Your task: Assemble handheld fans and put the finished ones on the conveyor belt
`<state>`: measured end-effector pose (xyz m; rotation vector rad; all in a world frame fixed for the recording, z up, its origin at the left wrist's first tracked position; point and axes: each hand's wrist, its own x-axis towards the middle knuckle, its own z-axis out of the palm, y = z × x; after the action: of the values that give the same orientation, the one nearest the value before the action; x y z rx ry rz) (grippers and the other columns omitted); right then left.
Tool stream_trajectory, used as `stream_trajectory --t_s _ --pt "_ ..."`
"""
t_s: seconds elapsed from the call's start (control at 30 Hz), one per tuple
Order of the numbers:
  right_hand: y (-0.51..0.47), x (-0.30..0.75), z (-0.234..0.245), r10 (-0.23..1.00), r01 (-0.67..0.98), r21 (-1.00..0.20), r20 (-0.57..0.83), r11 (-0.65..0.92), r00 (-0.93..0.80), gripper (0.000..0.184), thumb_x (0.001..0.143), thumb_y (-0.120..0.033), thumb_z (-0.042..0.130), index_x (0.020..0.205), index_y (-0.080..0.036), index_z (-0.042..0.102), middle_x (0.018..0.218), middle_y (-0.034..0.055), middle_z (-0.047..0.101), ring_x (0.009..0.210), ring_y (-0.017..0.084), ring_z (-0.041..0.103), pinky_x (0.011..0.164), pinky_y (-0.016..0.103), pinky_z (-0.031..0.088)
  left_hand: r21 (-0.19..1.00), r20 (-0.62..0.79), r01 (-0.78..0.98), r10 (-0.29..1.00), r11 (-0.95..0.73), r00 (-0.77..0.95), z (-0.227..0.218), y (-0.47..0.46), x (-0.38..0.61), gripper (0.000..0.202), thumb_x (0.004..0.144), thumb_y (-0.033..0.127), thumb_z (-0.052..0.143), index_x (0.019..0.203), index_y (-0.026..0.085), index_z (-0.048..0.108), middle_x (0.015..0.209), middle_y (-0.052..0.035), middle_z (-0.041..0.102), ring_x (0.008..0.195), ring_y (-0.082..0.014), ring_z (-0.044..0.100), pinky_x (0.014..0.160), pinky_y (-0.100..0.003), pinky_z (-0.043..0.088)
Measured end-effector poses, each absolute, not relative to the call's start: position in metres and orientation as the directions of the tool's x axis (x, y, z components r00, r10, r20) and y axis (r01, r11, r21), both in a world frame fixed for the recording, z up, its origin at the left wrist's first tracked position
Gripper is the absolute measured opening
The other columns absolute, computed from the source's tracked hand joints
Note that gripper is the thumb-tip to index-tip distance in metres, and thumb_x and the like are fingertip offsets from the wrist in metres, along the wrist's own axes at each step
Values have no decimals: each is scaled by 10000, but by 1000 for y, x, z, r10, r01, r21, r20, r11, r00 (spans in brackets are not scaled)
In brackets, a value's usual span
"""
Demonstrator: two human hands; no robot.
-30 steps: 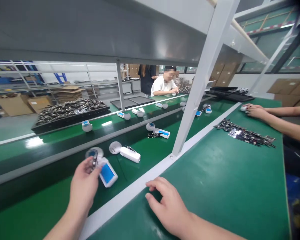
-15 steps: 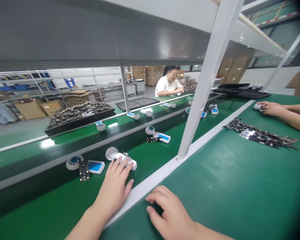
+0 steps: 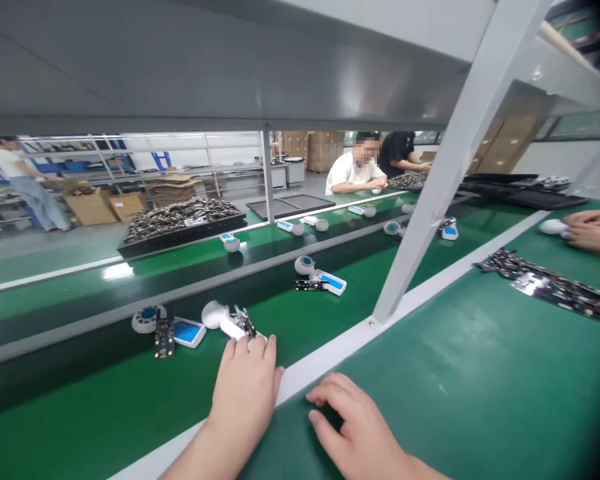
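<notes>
My left hand reaches over the green belt, its fingers stretched out and fingertips at the near end of a white plastic housing. This housing has a round head, and a dark circuit board lies on it. The thumb is mostly hidden. My right hand rests on the green tabletop, fingers loosely curved, thumb apart, nothing between them. Left of my left hand lie another round-headed part, a circuit board and a white shell with a blue inside.
A grey post rises from the white rail. Circuit boards lie heaped on the tabletop at right, near a co-worker's hands. More parts sit further along the belt. Across it stands a black tray heaped with boards.
My view has swung slightly left. The white housing and its neighbours have shifted left relative to the rail, and my left hand's fingers have slid back to the housing's near end.
</notes>
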<state>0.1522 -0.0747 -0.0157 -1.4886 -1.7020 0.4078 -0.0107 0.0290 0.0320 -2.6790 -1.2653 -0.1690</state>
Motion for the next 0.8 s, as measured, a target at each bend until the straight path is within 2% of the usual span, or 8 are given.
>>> stream_trajectory --t_s 0.1,0.17,0.27,0.4,0.57,0.67,0.73,0.8 --pt "-76 155 -21 931 683 -680 364 266 -1 159 847 -150 514 925 -191 647 845 51 637 801 185 623 727 318 535 -92 74 859 857 -503 510 36 12 -5 445 873 288 581 1279 106 600 1004 -166 690 869 -331 662 760 -474 535" --pt "-78 158 -27 926 692 -663 376 285 -21 147 878 -200 521 940 -203 654 866 54 655 814 180 641 742 298 548 -65 25 879 880 -472 474 34 6 -3 444 868 299 597 1268 107 605 954 -164 695 821 -325 677 709 -446 542" --pt "-77 170 -33 928 715 -649 373 259 2 161 898 -317 554 959 -225 671 947 61 687 879 189 666 800 286 555 -29 21 866 865 -500 501 24 7 -2 398 887 301 564 1233 110 614 903 -155 686 842 -315 674 712 -419 535" --pt "-36 201 -19 937 804 -586 329 102 121 322 864 -463 566 1071 -233 654 1109 76 678 1008 242 651 876 352 535 36 36 801 802 -597 596 11 11 -3 310 857 322 563 1052 97 651 852 -147 655 791 -288 648 686 -408 515" --pt "79 233 18 912 883 -448 289 -139 291 438 875 -355 479 1235 -136 597 1261 148 619 1158 286 582 979 390 444 133 80 765 776 -630 625 8 14 -7 250 814 300 570 953 106 644 840 -151 642 794 -290 630 697 -411 479" --pt "140 241 29 913 880 -430 240 -204 329 404 819 -317 547 1117 -76 673 1138 207 675 1072 320 637 894 376 475 198 130 736 762 -647 634 5 20 -9 247 828 309 528 913 109 647 845 -160 650 805 -310 624 708 -443 466" --pt "162 237 31 930 874 -440 188 -207 315 314 800 -339 588 919 -85 730 904 203 725 853 310 697 746 359 505 221 175 707 740 -672 649 4 23 -10 278 825 338 529 913 105 652 865 -174 657 824 -317 619 723 -459 459" --pt "165 222 31 954 871 -458 139 -177 267 295 814 -372 598 769 -112 730 686 165 704 621 276 678 605 349 493 221 185 681 715 -698 674 5 25 -11 316 824 370 535 923 98 662 874 -180 666 829 -309 618 727 -459 453"
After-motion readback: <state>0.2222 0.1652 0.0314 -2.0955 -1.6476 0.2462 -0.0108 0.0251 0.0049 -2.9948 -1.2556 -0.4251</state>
